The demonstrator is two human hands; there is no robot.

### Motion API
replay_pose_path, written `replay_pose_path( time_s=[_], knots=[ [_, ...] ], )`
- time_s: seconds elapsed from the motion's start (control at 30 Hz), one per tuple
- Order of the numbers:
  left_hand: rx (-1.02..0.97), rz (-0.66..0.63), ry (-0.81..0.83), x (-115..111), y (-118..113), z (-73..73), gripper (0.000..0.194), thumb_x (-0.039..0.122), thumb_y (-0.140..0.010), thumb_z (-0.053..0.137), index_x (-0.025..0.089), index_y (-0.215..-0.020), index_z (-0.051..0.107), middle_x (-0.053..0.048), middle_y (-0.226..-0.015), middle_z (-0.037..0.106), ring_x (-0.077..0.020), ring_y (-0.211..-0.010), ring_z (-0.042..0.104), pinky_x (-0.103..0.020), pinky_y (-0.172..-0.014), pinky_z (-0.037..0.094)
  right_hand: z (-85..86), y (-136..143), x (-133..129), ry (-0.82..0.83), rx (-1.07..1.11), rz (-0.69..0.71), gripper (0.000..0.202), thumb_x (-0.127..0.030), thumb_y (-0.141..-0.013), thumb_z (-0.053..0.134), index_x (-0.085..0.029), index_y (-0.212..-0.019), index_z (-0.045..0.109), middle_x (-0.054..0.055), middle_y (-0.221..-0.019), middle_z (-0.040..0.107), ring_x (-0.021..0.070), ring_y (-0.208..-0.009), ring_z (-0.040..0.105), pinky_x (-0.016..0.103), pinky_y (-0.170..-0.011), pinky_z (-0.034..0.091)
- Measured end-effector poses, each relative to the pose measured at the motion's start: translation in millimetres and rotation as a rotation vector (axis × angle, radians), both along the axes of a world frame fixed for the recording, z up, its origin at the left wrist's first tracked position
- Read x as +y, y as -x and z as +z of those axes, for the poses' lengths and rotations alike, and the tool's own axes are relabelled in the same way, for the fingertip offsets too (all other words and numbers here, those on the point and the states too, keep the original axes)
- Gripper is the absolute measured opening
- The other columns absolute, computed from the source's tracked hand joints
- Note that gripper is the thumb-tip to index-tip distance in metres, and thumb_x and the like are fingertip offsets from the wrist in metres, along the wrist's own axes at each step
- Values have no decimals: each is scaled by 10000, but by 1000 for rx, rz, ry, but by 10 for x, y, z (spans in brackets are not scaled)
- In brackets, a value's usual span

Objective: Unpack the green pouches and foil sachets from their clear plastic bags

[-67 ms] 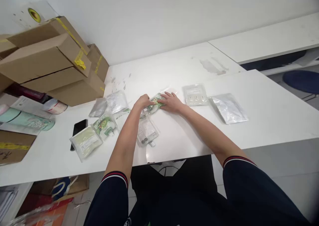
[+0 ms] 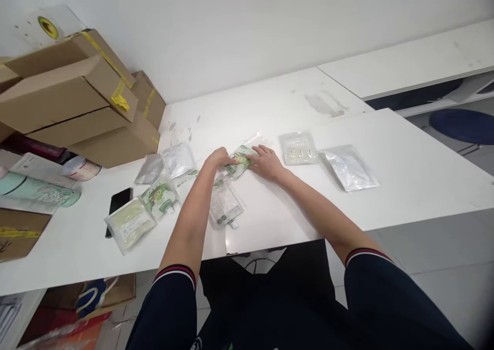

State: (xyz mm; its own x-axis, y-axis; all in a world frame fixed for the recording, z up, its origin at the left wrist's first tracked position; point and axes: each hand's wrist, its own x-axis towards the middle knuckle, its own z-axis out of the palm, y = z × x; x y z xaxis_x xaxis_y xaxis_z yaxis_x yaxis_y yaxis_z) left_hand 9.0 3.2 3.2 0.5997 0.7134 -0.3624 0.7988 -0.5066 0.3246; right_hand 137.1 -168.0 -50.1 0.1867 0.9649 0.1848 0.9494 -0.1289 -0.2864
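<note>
Between my hands on the white table is a green printed spout pouch [image 2: 242, 158]. My left hand [image 2: 219, 158] pinches its left edge, with the thumb over the front. At the pouch's right edge, my right hand [image 2: 267, 162] is bent around it, thumb near the printed face; some fingertips are hidden. A clear plastic bag [image 2: 259, 140] lies just behind the pouch. Nearer me is a clear-sided spout pouch [image 2: 226, 206] with small print and dark round marks. Left of my left forearm lie another green printed spout pouch [image 2: 160, 196] and a pale green flat packet [image 2: 131, 224].
A black phone [image 2: 119, 202] lies partly under the pale packet. Silver packets [image 2: 150, 169] sit farther back. To the right are a clear packet with three small marks [image 2: 298, 146] and a silver pouch [image 2: 349, 167]. Cardboard boxes [image 2: 77, 95] and a mint-green bottle [image 2: 40, 189] crowd the left.
My right fingers have drawn slightly off the pouch's face towards its edge, so more of the green print shows. The whole view has shifted a little.
</note>
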Motion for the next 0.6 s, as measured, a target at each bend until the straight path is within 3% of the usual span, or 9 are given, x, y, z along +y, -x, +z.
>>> replay_pose_path(
  time_s=[0.13,0.27,0.37,0.43,0.53,0.6],
  knots=[
    [-16,57,85,1,-63,80,432,439,-440,895,195,-600,575,-70,-724,683,-292,-931,655,-331,-792,471,-32,-5,-182,-120,283,-302,343,-344,-929,511,-167,-1198,629,195,-1317,552,305,-1173,542,439,-978,448],
    [-309,208,254,-152,-7,87,451,357,-458,914,190,-636,535,-22,-691,634,-243,-874,640,-304,-712,463,-2,-126,-205,-199,823,-512,282,-452,-910,500,-208,-1046,535,88,-943,640,220,-857,652,378,-800,524],
    [-551,262,414,-383,70,34,497,410,-499,905,192,-708,510,11,-689,606,-186,-773,632,-281,-660,470,39,-135,-198,-228,1239,-419,394,-575,-838,553,-262,-1059,458,21,-916,614,166,-767,669,322,-721,537],
    [-772,307,597,-579,120,-32,546,435,-478,914,194,-729,494,34,-662,578,-155,-680,610,-277,-629,477,72,-95,-199,-303,1385,-292,489,-628,-780,584,-294,-1103,431,3,-968,611,145,-790,667,302,-728,533],
    [-944,340,751,-877,199,-145,592,433,-446,931,184,-779,509,33,-693,602,-135,-640,602,-277,-625,491,120,-36,-215,-422,1360,-208,579,-660,-743,571,-310,-1177,416,-11,-927,608,153,-787,634,298,-702,518],
    [-956,322,744,-1022,261,-192,618,401,-466,935,174,-890,547,7,-775,660,-142,-694,634,-281,-674,508,140,-22,-234,-380,1175,-182,570,-638,-781,497,-292,-1226,411,11,-955,601,167,-790,613,307,-677,513]
  ],
)
